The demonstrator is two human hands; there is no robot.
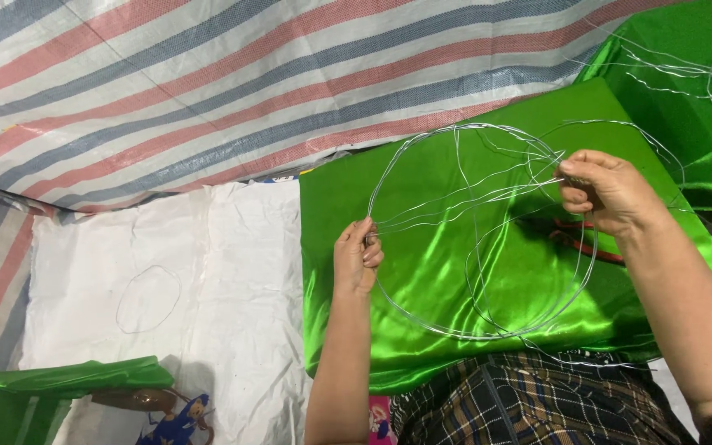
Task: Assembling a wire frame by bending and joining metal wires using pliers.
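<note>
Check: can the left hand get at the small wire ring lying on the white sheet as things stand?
Probably not right away. The left hand is pinching the big wire hoop, which the right hand also grips. The small wire ring lies bare on the white sheet, with nothing between.

A red, white and blue striped tarp [208, 74] covers the floor, with a white sheet [232, 272] lying on its near left, a small wire ring [148, 298] resting on that sheet, and shiny green satin cloth [422, 272] spread to the right.

Red-handled tool [587, 239] behind right hand [607, 194]
</note>
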